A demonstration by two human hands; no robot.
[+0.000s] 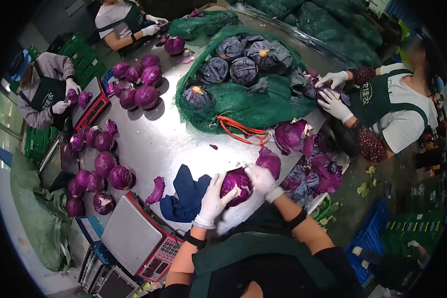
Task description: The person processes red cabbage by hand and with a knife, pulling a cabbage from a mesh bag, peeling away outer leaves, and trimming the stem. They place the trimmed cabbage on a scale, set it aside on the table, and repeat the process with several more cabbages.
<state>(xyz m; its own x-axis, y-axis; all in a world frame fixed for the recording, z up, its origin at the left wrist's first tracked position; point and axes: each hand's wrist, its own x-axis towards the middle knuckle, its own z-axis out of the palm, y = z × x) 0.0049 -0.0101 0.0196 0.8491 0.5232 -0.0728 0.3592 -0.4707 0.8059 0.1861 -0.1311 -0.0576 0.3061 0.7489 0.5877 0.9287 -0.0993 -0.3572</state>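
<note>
My left hand (212, 200), white-gloved, wrist bent back, forearm coming up from below. Its fingers (227, 199) are spread and pressed flat on the left face of a red cabbage (237, 185), cupping it. Cabbage sits just off the steel table (169, 144), at its near edge, clamped between both palms. My right hand (261, 181), also gloved, covers the cabbage's upper right side; fingers curled over the top, close together, elbow out to the right.

Left of my left fingers: a blue cloth (186, 196) touching the wrist area, a loose purple leaf (156, 190) beyond it, then a scale (134, 233) near my left forearm. Further left, a cluster of trimmed cabbages (107, 169).

Just past my right fingers: another cabbage head (269, 161), nearly touching. Beyond it a green net sack (243, 102) full of untrimmed heads, orange cord (243, 131) trailing out. Right of my right hand, a heap of stripped leaves (320, 174) off the table edge. A co-worker's gloved hands (333, 92) work well apart, far right.
</note>
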